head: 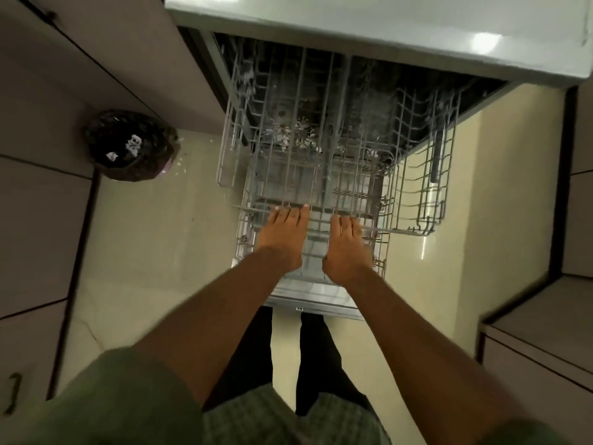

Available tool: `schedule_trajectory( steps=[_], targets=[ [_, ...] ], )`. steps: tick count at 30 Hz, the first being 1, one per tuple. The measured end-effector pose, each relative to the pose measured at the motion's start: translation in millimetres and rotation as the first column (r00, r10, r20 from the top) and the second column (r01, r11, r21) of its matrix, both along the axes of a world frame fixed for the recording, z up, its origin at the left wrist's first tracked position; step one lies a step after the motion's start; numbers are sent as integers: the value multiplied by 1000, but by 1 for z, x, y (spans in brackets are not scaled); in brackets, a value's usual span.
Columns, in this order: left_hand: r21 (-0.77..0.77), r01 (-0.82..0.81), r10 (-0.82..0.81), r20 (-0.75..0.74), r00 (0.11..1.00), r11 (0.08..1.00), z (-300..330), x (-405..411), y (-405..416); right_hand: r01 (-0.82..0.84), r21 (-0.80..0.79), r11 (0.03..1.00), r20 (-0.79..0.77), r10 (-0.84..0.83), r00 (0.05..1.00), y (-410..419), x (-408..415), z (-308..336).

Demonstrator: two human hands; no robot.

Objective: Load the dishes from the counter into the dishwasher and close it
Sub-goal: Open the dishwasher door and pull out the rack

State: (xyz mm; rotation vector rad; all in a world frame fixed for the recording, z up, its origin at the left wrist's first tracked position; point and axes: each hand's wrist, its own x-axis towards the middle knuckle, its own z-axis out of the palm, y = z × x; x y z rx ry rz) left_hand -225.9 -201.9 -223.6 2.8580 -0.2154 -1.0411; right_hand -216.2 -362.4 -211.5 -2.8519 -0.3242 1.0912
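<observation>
**Two hands on the upper rack front rail**

Both arms reach down and forward from green sleeves. Left hand (284,234) lies palm-down, fingers (290,215) curled over the front rail of the upper rack (288,133), grasping it. Right hand (346,244) sits just beside it, same posture, fingers hooked over the same rail.

Dishwasher (369,101) stands open beneath the desk (353,30). Upper rack pulled out over the floor (154,252); wire tines mostly bare, though some small pale items sit deep inside, too blurred to identify. Lower rack (247,242) also extended, resting over the lowered door (317,305), beneath the hands.

No dishes visible on the stretch of desk in view.

Dark-lined waste bin (130,146) on the floor to the left, near the cabinet fronts, well apart from the racks. Person's dark trouser legs stand at the door's near edge.
</observation>
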Motion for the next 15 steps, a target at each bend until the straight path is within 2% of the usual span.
schedule_trajectory(
  steps=[4,8,12,15],
  targets=[
    [0,-1,1,-74,997,1000,3,-49,-5,-20,-18,1000,-65,18,998,-8,-48,4],
    [-35,-41,35,-153,988,999,7,-93,-10,-113,-51,992,-123,106,987,-14,-90,6],
    [-36,-71,61,-228,972,997,15,-132,-17,-102,7,995,-209,101,973,-23,-124,8],
    [-24,-105,97,-223,970,994,20,-146,-19,-86,52,995,-220,95,971,-28,-131,10]
  ],
)
